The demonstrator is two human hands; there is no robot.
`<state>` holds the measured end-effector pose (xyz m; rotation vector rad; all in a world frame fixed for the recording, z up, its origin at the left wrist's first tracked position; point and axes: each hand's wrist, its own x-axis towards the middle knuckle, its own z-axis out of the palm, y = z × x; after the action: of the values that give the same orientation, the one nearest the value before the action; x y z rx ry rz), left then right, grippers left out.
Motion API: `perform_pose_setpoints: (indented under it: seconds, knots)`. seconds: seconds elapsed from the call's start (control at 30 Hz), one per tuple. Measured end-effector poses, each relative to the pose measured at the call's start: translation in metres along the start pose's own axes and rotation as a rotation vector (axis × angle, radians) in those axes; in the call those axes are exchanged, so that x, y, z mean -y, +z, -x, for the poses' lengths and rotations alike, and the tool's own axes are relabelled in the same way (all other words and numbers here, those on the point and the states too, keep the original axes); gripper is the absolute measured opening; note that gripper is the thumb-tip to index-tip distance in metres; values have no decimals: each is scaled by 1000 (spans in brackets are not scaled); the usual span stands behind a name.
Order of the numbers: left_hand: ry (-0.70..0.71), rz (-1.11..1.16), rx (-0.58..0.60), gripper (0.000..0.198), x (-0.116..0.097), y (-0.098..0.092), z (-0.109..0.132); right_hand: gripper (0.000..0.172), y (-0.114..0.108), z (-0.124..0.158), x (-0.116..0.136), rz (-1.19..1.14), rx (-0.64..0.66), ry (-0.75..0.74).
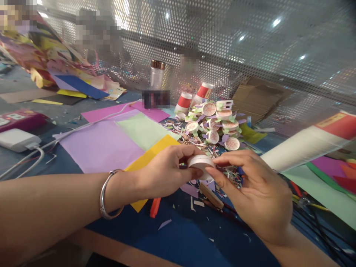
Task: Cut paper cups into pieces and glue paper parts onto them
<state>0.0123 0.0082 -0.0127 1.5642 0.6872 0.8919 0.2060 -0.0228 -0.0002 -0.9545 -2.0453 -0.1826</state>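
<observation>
Between my two hands is a short, round white paper cup base [200, 161], raised above the table and slightly tilted. My left hand [169, 168] pinches its left side, thumb below and fingers behind. From the right, my right hand [256, 189] grips its edge between thumb and forefinger. Just beyond stands a heap of similar round pieces [213, 136], some with red marks, dressed with green and purple paper strips. Paper scraps [191, 139] are strewn around the heap. Below the hands lies a tan wooden-looking piece [211, 195], beside a red pen cap or marker [155, 207].
Purple [100, 146], green [146, 129] and orange paper [140, 159] lie left of centre. Red-and-white paper cups [204, 92] stand behind the heap; a long cup stack [308, 142] lies right. A white charger [18, 140] with cable sits left. A perforated metal panel [217, 48] closes the back.
</observation>
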Motion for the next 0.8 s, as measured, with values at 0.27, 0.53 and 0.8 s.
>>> perform_pose_setpoints:
  seconds: [0.27, 0.53, 0.8]
  knots:
    - [9, 148, 47, 11, 1, 1, 0, 16, -1, 1, -1, -42, -8, 29]
    - [35, 75, 2, 13, 2, 1, 0, 20, -2, 2, -2, -78, -6, -5]
    - [56, 23, -55, 12, 1, 4, 1, 20, -1, 2, 2, 17, -24, -94]
